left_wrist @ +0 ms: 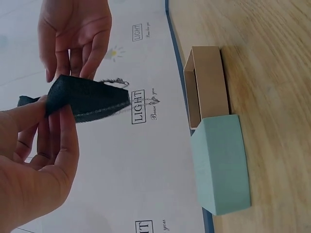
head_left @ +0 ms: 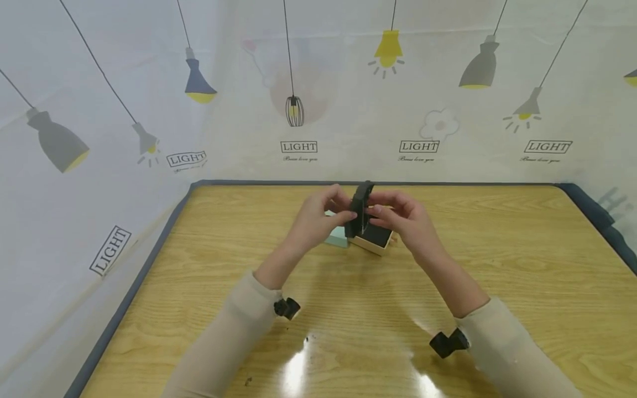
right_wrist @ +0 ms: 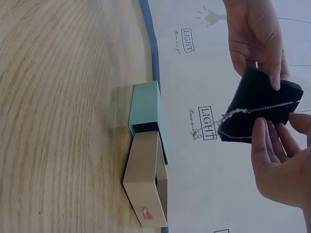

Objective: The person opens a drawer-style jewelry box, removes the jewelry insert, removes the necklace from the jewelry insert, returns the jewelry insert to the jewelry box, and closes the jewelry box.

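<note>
A thin black pad (right_wrist: 262,92), soft-looking like an insert, is held up above the table. My left hand (head_left: 318,215) pinches it between thumb and fingers. A silver chain (right_wrist: 262,108) lies across the pad's face, its loose end with a small clasp hanging past the edge. At the pad's other side, my right hand (head_left: 410,224) has its fingers fairly straight, their tips by the pad and chain; any grip is unclear. Below stand a tan box drawer (left_wrist: 210,80) and a mint-green box sleeve (left_wrist: 226,165), touching each other on the table.
The wooden table (head_left: 224,232) has a dark blue edge at the back and left. Behind it hangs a pale curtain (head_left: 343,127) printed with lamps and lettering. A small pink tab (right_wrist: 147,212) sticks out from the drawer's front.
</note>
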{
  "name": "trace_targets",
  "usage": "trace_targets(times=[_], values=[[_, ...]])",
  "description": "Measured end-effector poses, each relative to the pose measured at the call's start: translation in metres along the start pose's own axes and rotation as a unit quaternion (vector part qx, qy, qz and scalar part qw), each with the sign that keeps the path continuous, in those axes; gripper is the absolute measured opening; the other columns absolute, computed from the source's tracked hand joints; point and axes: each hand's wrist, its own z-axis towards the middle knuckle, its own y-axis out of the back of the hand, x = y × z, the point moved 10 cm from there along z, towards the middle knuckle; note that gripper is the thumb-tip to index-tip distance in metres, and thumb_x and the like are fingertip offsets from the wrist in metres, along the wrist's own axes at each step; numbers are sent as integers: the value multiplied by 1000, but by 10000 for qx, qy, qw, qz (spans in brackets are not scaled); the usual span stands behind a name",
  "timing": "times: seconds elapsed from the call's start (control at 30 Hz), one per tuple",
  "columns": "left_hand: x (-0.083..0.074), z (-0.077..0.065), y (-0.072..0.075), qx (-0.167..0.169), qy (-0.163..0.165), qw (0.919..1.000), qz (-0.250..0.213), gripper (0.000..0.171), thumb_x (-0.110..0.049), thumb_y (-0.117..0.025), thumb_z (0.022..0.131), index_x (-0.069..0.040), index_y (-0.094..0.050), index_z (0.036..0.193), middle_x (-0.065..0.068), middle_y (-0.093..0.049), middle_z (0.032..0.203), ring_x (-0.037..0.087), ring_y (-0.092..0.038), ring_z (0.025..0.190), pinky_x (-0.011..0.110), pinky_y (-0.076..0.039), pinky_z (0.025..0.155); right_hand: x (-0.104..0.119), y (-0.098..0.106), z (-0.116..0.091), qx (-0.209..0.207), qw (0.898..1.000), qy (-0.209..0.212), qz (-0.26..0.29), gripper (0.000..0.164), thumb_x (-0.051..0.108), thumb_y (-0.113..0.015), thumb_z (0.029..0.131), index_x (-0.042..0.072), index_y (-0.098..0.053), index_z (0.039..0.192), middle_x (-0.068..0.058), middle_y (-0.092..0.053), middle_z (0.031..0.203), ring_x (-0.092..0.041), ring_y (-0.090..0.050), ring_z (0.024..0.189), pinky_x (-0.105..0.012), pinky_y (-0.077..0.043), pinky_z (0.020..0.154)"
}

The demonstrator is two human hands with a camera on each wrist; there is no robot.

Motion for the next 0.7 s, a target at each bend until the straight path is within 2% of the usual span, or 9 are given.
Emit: trace_targets(times=[0.2, 0.33, 0.53, 0.7], values=[[-16, -2, -3, -142, -463, 9945, 927, 11, -8, -74, 89, -7, -63, 91, 8, -72, 96, 18, -70, 89, 28, -59, 78, -1, -3, -3, 86, 9996, -135, 224, 36, 19, -52, 104, -2, -55, 133, 7, -66, 119, -8, -71, 104, -29, -59, 93], [-22, -3, -8, -114, -668, 9893, 1291, 11, -7, -74, 88, -7, -64, 92, 7, -71, 96, 18, -70, 89, 24, -60, 77, -4, -6, -3, 85, 9994, -296, 164, 40, 24, -49, 105, -5, -52, 134, 7, -65, 117, -6, -71, 101, -30, -58, 95], [-26, -5, -13, -97, -814, 9813, 1744, 11, -6, -74, 88, -7, -64, 92, 6, -69, 99, 16, -68, 89, 20, -59, 77, -7, -9, -3, 71, 9988, -472, -97, 38, 22, -49, 105, -6, -52, 132, 11, -66, 108, -4, -70, 97, -26, -58, 95], [-28, -8, -15, -104, -757, 9715, 2242, 12, -8, -74, 89, -9, -62, 89, 5, -64, 97, 15, -65, 89, 24, -58, 77, -10, -9, -4, 131, 9978, -595, -274, 38, 25, -50, 105, -1, -52, 132, 11, -64, 107, -5, -68, 95, -19, -56, 94]])
